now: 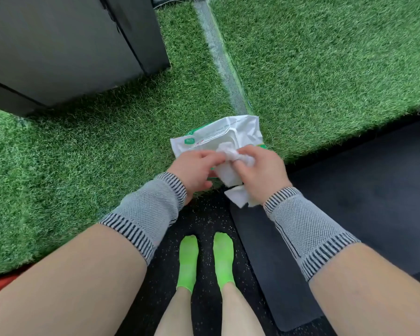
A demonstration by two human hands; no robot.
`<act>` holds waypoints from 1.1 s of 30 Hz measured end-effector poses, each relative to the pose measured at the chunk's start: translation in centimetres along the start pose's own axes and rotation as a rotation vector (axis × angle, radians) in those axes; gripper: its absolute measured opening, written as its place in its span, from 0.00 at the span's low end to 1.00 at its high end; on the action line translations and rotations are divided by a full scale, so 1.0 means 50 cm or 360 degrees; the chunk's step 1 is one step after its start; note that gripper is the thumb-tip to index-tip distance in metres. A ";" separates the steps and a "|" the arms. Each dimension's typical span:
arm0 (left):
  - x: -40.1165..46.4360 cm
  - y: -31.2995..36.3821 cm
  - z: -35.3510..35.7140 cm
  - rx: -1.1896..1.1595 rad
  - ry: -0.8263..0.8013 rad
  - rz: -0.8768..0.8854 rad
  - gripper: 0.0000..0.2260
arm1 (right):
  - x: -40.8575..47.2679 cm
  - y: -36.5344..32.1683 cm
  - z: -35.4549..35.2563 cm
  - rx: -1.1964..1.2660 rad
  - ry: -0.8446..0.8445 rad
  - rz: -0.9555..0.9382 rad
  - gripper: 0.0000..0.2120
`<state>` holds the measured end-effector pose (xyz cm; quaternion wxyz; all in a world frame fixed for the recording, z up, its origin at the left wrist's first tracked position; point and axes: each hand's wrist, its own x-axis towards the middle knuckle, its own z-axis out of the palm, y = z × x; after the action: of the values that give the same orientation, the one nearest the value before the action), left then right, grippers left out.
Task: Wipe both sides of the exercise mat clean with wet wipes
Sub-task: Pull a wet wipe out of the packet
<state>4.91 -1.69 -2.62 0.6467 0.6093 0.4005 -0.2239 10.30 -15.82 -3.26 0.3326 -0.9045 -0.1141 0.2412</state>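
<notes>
My left hand [196, 171] and right hand [260, 174] both pinch a crumpled wet wipe [229, 163] over the wipes pack [218, 137]; the black exercise mat [349, 202] lies just right of my right hand.

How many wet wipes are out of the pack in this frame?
2 as far as I can tell: a crumpled wipe pinched by both hands above the pack, and another wipe hanging below the right hand. They might be one.
</notes>
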 end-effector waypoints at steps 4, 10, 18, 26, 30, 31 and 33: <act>0.024 -0.016 -0.035 0.0878 0.0853 0.0441 0.15 | 0.029 -0.011 -0.008 0.0309 0.0487 0.0234 0.05; 0.055 0.002 -0.036 0.1147 0.0607 0.0499 0.02 | 0.046 -0.025 0.032 -0.0180 0.0321 -0.0037 0.08; 0.051 0.029 -0.045 0.0614 0.0570 0.0606 0.07 | 0.021 -0.018 0.077 -0.1056 -0.0300 -0.0430 0.11; 0.047 0.032 -0.052 0.0545 0.0540 0.0558 0.07 | 0.006 -0.014 0.103 -0.1009 -0.0509 -0.0514 0.20; 0.047 0.035 -0.072 0.0488 0.0726 0.0615 0.05 | -0.048 0.021 0.061 -0.0677 -0.0121 -0.0607 0.23; 0.039 0.034 -0.070 0.0563 0.0698 0.0650 0.04 | -0.060 0.030 0.052 -0.0543 -0.0004 -0.0554 0.22; 0.022 0.018 -0.063 0.0964 0.0560 0.0857 0.08 | -0.072 0.042 0.039 -0.0394 0.0131 -0.0354 0.21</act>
<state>5.47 1.71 -2.74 0.3961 0.8828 0.2479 -0.0476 6.33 -17.66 -4.65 0.2477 -0.9295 -0.2286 0.1497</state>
